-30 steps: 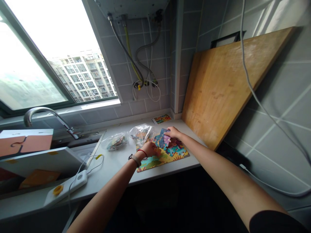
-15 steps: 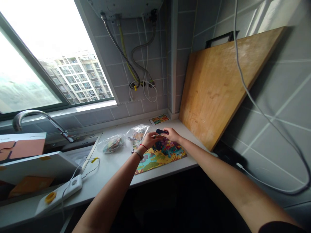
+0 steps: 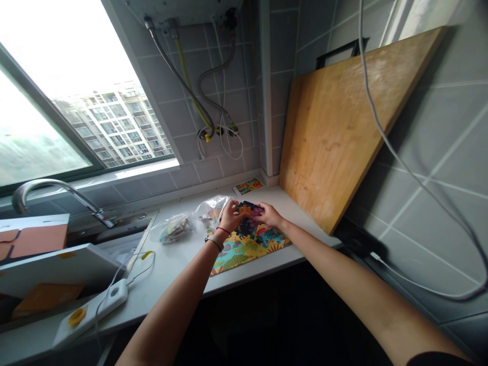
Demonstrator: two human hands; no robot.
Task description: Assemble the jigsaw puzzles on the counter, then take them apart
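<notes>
A partly assembled jigsaw puzzle (image 3: 244,254) in bright yellow, green and teal lies flat on the counter near its front edge. At its far edge are dark navy and purple puzzle pieces (image 3: 249,205), between my two hands. My left hand (image 3: 230,218), with a red string and a band at the wrist, has its fingers curled round the left side of these pieces. On the right side, my right hand (image 3: 271,216) pinches a dark piece with thumb and fingers. The fingers partly cover the pieces, so their exact outlines are hidden.
Clear plastic bags (image 3: 176,229) of loose pieces lie left of the puzzle. A small printed picture (image 3: 248,186) rests by the wall. A large wooden board (image 3: 335,137) leans at right. A power strip (image 3: 91,310), a box (image 3: 76,269) and a faucet (image 3: 61,185) are at left.
My hands have moved slightly apart, and the dark pieces between them show more fully, now tilted flatter against the puzzle's far edge. The camera view has shifted a little.
</notes>
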